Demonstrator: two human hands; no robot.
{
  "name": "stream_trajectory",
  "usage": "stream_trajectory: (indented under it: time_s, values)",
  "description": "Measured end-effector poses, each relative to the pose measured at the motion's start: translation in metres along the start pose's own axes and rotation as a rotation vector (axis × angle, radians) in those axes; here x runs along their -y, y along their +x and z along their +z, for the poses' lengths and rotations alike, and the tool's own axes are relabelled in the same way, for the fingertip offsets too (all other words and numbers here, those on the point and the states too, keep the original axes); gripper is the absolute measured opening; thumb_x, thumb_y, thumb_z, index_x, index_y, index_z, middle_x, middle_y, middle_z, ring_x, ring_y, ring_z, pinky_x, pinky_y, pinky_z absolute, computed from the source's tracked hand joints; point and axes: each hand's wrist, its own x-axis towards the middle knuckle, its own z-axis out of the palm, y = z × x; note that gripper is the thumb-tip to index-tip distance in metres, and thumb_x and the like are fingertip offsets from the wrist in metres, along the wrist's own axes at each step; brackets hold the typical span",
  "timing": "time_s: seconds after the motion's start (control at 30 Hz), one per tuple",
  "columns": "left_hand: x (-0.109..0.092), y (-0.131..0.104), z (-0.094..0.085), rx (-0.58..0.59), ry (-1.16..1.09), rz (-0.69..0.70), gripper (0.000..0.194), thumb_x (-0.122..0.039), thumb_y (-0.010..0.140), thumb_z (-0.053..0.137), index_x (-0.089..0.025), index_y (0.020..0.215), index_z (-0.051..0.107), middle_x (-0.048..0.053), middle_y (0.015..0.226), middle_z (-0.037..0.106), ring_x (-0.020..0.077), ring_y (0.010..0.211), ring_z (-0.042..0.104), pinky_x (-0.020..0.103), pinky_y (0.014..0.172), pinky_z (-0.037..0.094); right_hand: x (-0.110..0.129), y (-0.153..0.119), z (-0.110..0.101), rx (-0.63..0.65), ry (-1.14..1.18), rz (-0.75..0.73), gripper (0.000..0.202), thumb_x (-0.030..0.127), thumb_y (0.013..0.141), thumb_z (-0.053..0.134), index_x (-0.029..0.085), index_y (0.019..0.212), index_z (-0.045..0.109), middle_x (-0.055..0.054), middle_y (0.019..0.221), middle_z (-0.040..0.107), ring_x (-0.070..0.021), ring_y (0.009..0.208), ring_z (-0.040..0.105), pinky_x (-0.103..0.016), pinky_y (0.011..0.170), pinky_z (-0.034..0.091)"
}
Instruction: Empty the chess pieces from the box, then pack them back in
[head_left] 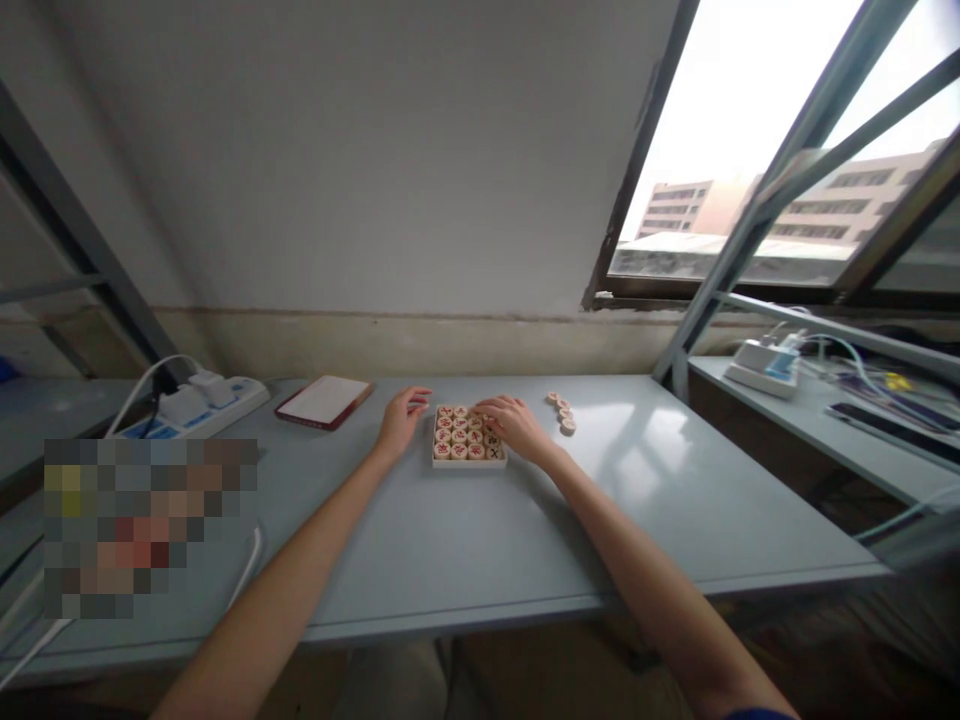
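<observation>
A shallow white box [470,464] stands on the desk, filled with rows of round wooden Chinese chess pieces [460,437]. Most of their faces carry red characters, and a few at the right side have dark ones. My right hand [516,428] lies over the box's back right corner, fingers together and bent down onto the pieces. It covers some of them, and what its fingertips hold is hidden. Just left of the box, my left hand [400,422] hovers with its fingers apart and nothing in them. Several loose chess pieces [564,413] form a short line right of the box.
A notebook [324,402] with a dark red edge lies at the back left. Beside it sits a white power strip [244,393] with plugs and cables. The wall closes off the desk's back, and metal frame posts [679,375] stand at both sides.
</observation>
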Motion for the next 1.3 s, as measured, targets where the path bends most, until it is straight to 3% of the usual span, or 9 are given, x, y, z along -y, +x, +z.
stream_trajectory:
  time_s: [0.3, 0.43, 0.67, 0.83, 0.93, 1.0, 1.07, 1.2, 1.3]
  values:
    - [0.01, 0.0, -0.006, 0.01, 0.042, 0.019, 0.018, -0.009, 0.073, 0.046, -0.015, 0.087, 0.056, 0.006, 0.092, 0.06, 0.0142, 0.081, 0.058, 0.032, 0.076, 0.048, -0.001, 0.01, -0.007, 0.046, -0.089, -0.067, 0.029, 0.017, 0.081, 0.049, 0.023, 0.109, 0.054, -0.005, 0.103, 0.056, -0.0178, 0.095, 0.045, -0.029, 0.075, 0.033]
    - [0.009, 0.0, -0.007, -0.002, 0.025, 0.01, 0.021, -0.006, 0.071, 0.045, -0.014, 0.087, 0.056, 0.007, 0.092, 0.059, 0.0146, 0.085, 0.057, 0.031, 0.075, 0.049, -0.002, 0.012, -0.004, -0.013, -0.096, -0.036, 0.023, 0.017, 0.078, 0.054, 0.023, 0.1, 0.057, -0.003, 0.102, 0.056, -0.0171, 0.093, 0.045, -0.027, 0.075, 0.033]
    - [0.01, -0.001, -0.006, 0.035, 0.027, 0.033, 0.029, -0.001, 0.066, 0.04, -0.015, 0.084, 0.058, 0.006, 0.093, 0.056, 0.0134, 0.086, 0.056, 0.03, 0.075, 0.049, -0.029, 0.0, -0.007, -0.243, -0.157, 0.258, 0.016, 0.031, 0.079, 0.052, 0.022, 0.092, 0.057, -0.005, 0.098, 0.056, -0.0195, 0.096, 0.043, -0.032, 0.082, 0.028]
    - [0.011, -0.002, -0.001, 0.114, 0.02, 0.003, 0.027, -0.007, 0.069, 0.044, -0.015, 0.091, 0.058, 0.007, 0.101, 0.056, 0.0161, 0.095, 0.054, 0.032, 0.08, 0.047, -0.067, -0.025, -0.001, -0.21, -0.295, 0.533, 0.014, 0.028, 0.079, 0.049, 0.02, 0.085, 0.06, -0.009, 0.103, 0.054, -0.0244, 0.099, 0.04, -0.04, 0.084, 0.023]
    - [0.009, -0.004, 0.004, 0.163, -0.041, -0.051, 0.031, -0.02, 0.074, 0.047, -0.015, 0.105, 0.052, 0.01, 0.111, 0.054, 0.0178, 0.103, 0.051, 0.035, 0.085, 0.045, -0.073, -0.03, 0.0, -0.257, -0.315, 0.656, 0.023, 0.021, 0.078, 0.047, 0.02, 0.099, 0.057, -0.011, 0.114, 0.049, -0.0262, 0.105, 0.037, -0.043, 0.084, 0.023]
    - [0.008, -0.004, 0.006, 0.18, -0.073, -0.054, 0.035, -0.022, 0.075, 0.048, -0.015, 0.109, 0.05, 0.01, 0.115, 0.053, 0.0178, 0.105, 0.05, 0.035, 0.086, 0.045, -0.065, -0.025, -0.004, -0.292, -0.291, 0.619, 0.03, 0.018, 0.078, 0.047, 0.022, 0.108, 0.053, -0.01, 0.119, 0.046, -0.0258, 0.109, 0.036, -0.043, 0.086, 0.024]
    - [0.007, -0.004, 0.006, 0.175, -0.08, -0.043, 0.035, -0.02, 0.074, 0.048, -0.016, 0.109, 0.05, 0.01, 0.114, 0.053, 0.0177, 0.103, 0.051, 0.035, 0.083, 0.047, -0.051, -0.018, -0.011, -0.263, -0.207, 0.486, 0.032, 0.017, 0.078, 0.047, 0.024, 0.11, 0.052, -0.008, 0.118, 0.048, -0.0238, 0.108, 0.037, -0.04, 0.086, 0.026]
    - [0.006, -0.002, 0.0, 0.104, -0.039, -0.024, 0.03, -0.014, 0.07, 0.052, -0.017, 0.1, 0.055, 0.008, 0.105, 0.057, 0.017, 0.093, 0.055, 0.033, 0.074, 0.05, -0.016, -0.006, -0.02, -0.012, 0.069, 0.14, 0.029, 0.021, 0.078, 0.052, 0.029, 0.107, 0.054, -0.002, 0.108, 0.055, -0.0182, 0.1, 0.045, -0.033, 0.083, 0.033]
    - [0.005, -0.001, -0.004, 0.073, -0.028, -0.013, 0.027, -0.014, 0.068, 0.054, -0.017, 0.095, 0.057, 0.008, 0.101, 0.058, 0.0166, 0.088, 0.055, 0.032, 0.07, 0.051, 0.001, -0.004, -0.016, 0.111, 0.14, 0.036, 0.031, 0.019, 0.078, 0.054, 0.03, 0.107, 0.055, -0.001, 0.104, 0.057, -0.0169, 0.097, 0.049, -0.032, 0.083, 0.033]
